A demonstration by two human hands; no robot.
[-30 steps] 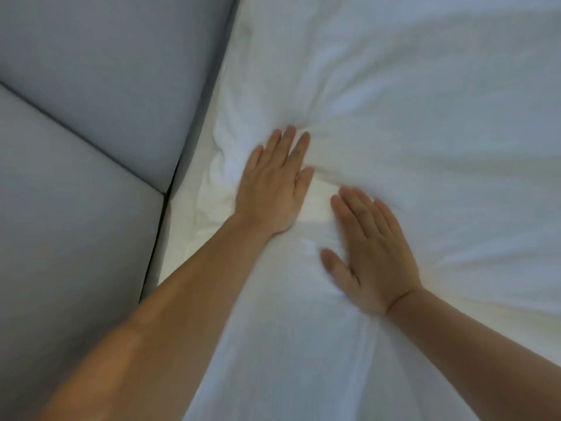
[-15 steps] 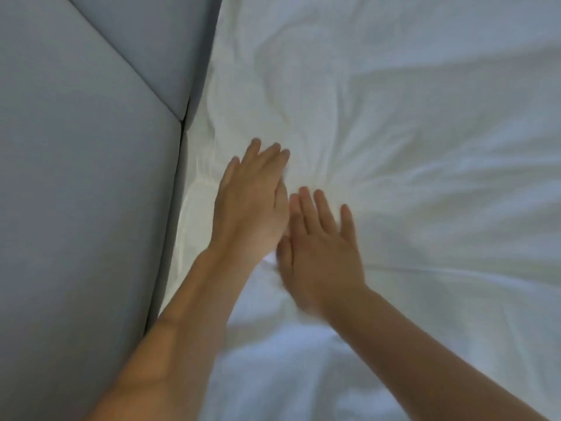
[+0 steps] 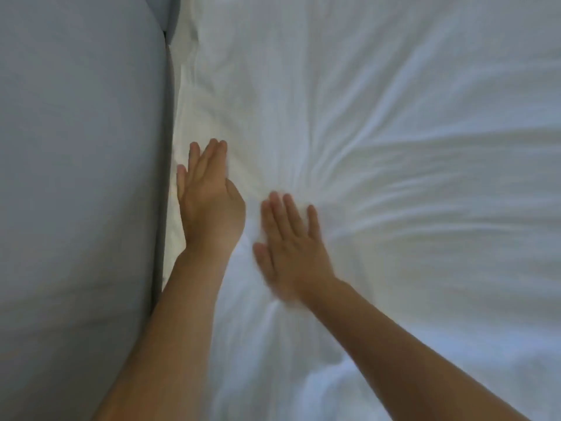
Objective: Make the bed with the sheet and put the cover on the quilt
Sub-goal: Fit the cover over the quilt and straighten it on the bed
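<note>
White bedding point(image 3: 379, 123) fills the middle and right of the head view, with creases fanning out from where my hands press. I cannot tell sheet from quilt cover here. My left hand point(image 3: 209, 196) lies with straight fingers on the bedding's left edge, right beside the grey padded panel. My right hand point(image 3: 291, 247) presses flat on the bedding a little to the right and nearer to me, fingers spread and slightly blurred. Neither hand grips any fabric.
A grey padded headboard panel point(image 3: 79, 189) fills the left side, with a narrow dark gap point(image 3: 165, 165) between it and the bedding. A seam between two panels shows at the top left.
My two hands have moved apart after lying close together. The left hand has slid toward the grey panel. The view has shifted, so the panel seam now sits higher.
</note>
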